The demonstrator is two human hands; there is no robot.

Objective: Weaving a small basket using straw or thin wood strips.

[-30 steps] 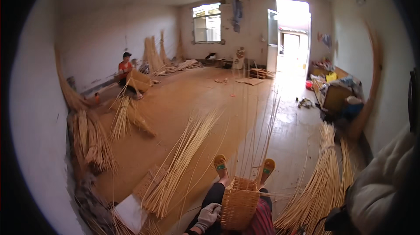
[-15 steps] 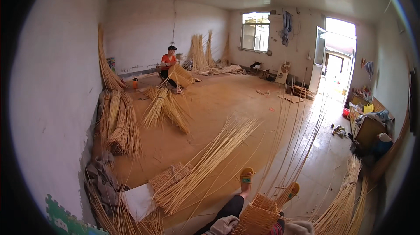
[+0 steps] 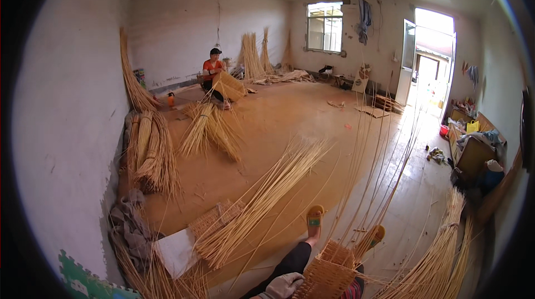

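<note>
A partly woven wicker basket (image 3: pixel 323 278) sits on my lap at the lower edge, between my legs. Long upright wicker rods (image 3: pixel 356 187) rise from its far side and fan out toward the door. My left arm's grey sleeve (image 3: pixel 283 286) comes up against the basket's left side; the hand itself does not show. Neither my right hand nor its sleeve is visible. My feet, in yellow slippers (image 3: pixel 315 215), stretch out beyond the basket.
A loose pile of wicker rods (image 3: pixel 267 201) lies left of my feet, beside a woven piece (image 3: pixel 216 221) and a white board (image 3: pixel 177 254). Another rod bundle (image 3: pixel 440 243) lies at right. A co-worker (image 3: pixel 213 70) in orange sits far off with a woven basket (image 3: pixel 229 87).
The whole view has shifted slightly upward, showing a bit more of my legs. The grey right sleeve seen beside the basket earlier has gone out of view. The basket stays on my lap.
</note>
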